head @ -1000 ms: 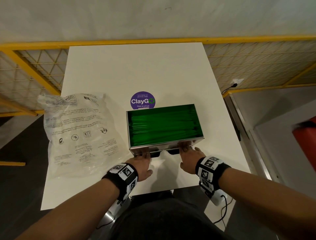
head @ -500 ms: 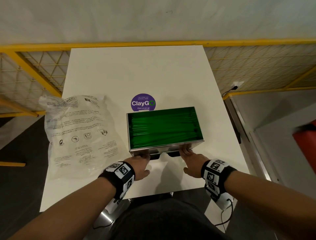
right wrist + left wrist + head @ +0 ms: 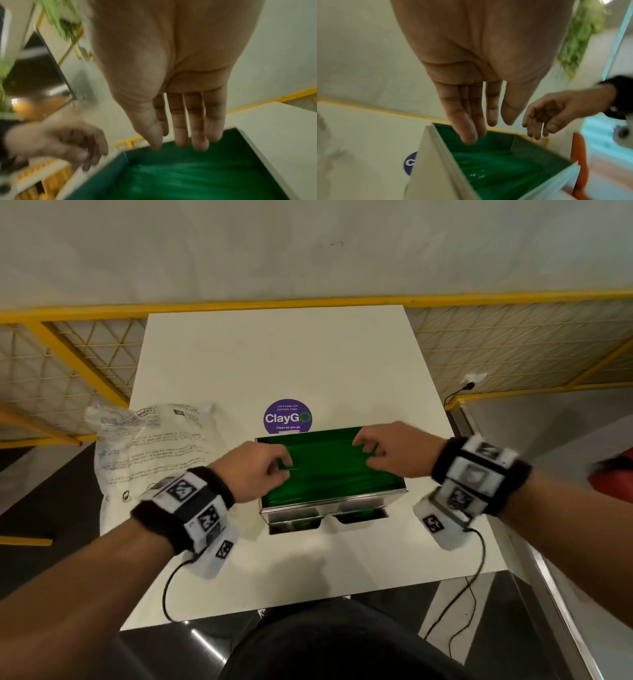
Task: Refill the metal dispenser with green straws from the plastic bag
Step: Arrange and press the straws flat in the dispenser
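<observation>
A: Metal dispenser [image 3: 329,510], count one, open-topped box at centre of the head view on the white worktop [image 3: 274,354]. Contents: green straws [image 3: 325,474], lying lengthwise and covering the whole visible inside. Individual straws cannot be counted; they blur into one green mass.

B: Confirmed. Plastic bag [image 3: 150,453], count one, left of centre in the head view, lying flat on the worktop just beside the dispenser. Clear film with printed text; I cannot tell whether anything is inside.

A: Hands, count two. Left hand [image 3: 255,470] over the left part of the dispenser opening, right hand [image 3: 394,450] over the upper right part.

B: Grip state, left: in the left wrist view the fingers [image 3: 464,121] hang straight and relaxed above the straws, holding nothing.

A: Grip state, right: in the right wrist view the fingers [image 3: 197,128] also point down, loose, nothing between them. Whether any fingertip touches the straws cannot be made out.

B: Other items: one round purple sticker [image 3: 287,417] on the worktop just behind the dispenser, its lower edge cut off by the box. One yellow mesh railing [image 3: 513,344] along the far side.

A: Hard to read: both wrist views are motion-blurred. Dispenser's front lower slot is dark; contents there unclear.
</observation>
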